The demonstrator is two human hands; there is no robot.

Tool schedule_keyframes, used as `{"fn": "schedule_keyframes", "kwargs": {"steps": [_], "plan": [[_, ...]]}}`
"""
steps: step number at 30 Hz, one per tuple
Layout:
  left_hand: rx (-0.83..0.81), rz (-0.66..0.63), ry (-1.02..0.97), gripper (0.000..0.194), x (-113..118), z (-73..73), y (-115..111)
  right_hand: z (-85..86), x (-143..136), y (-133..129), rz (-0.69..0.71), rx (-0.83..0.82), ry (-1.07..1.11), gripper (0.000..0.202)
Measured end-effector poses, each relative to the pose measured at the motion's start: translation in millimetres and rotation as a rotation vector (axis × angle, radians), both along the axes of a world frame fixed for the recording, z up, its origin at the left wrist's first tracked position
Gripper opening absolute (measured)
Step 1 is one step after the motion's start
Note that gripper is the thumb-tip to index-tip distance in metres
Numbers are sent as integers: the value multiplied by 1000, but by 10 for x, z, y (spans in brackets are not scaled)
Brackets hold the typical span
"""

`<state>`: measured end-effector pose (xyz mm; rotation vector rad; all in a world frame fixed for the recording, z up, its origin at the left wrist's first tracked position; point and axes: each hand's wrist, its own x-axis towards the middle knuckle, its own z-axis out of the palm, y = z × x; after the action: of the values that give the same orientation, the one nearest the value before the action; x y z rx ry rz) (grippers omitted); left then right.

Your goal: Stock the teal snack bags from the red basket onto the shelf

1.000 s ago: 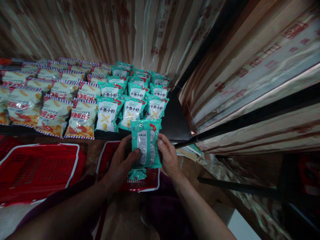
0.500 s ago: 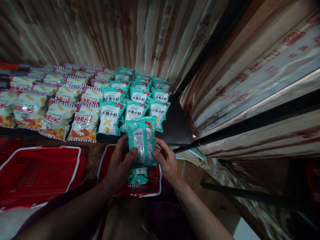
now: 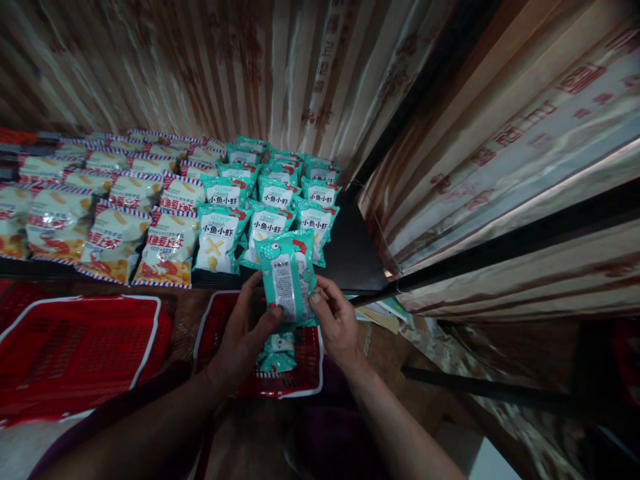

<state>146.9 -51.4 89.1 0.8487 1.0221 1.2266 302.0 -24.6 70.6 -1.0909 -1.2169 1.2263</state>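
Observation:
Between my hands is a teal snack bag [image 3: 286,280], its printed back turned toward me and its top leaning slightly left. My left hand [image 3: 247,330] grips the bag's left side, thumb across its lower front. On the right edge, my right hand [image 3: 334,313] pinches it with the thumb in front. Just below the held bag, other teal snack bags [image 3: 278,353] lie in a red basket [image 3: 306,383]. Behind it, teal bags with white fronts [image 3: 217,237] stand in rows on a black shelf [image 3: 357,250].
White-and-orange snack bags [image 3: 167,243] fill the shelf's left part. A second red basket [image 3: 90,353] with a white rim stands at lower left. Pleated printed curtains [image 3: 295,73] hang behind and to the right, with a dark frame post [image 3: 425,80] at the shelf's right corner.
The held bag has tilted a little, its lower part shifting right. My left thumb has slid slightly right and down; both hands keep hold.

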Motion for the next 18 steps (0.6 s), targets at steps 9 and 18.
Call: {"fn": "schedule_keyframes", "kwargs": {"steps": [9,18], "plan": [[33,129,101,51,2,104,51,7,17,-9,142,34,31,51],[23,140,129,51,-5,145,42,67,-8,-29,92,57,-68,47]]}}
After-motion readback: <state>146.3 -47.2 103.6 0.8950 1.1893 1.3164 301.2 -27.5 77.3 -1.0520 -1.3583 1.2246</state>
